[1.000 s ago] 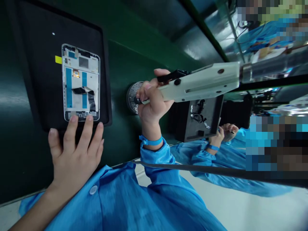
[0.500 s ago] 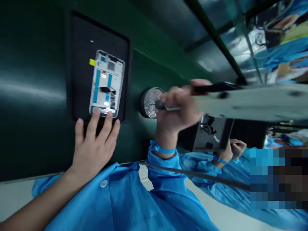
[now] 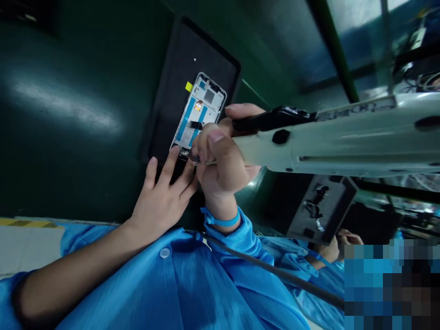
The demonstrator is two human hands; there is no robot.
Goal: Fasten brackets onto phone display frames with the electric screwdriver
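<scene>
Green bench [image 3: 85, 160]: driver [image 3: 343, 142], clenched in right hand [image 3: 222, 160], newly brought to phone [image 3: 196, 115], apparently in position; left hand [image 3: 160, 206] spread, near end.

Dim overall. My green tabletop [image 3: 103, 160] runs dark, with one broad soft glare smear at left and a smaller glint just beside my right hand [image 3: 223, 158]. Black tray [image 3: 173, 64] nearly melts into shadow, left edge hard to trace. Phone frame [image 3: 195, 115] reads bright, blue strips [image 3: 186, 120] clear. My left hand [image 3: 160, 201] is moderately lit, fairly sharp. Pale tool [image 3: 337, 142] looks stretched toward the right edge, wide-angle style. Far-right background [image 3: 417, 59] soft, small detail lost. Pixelated block [image 3: 392, 284] bottom right.
</scene>
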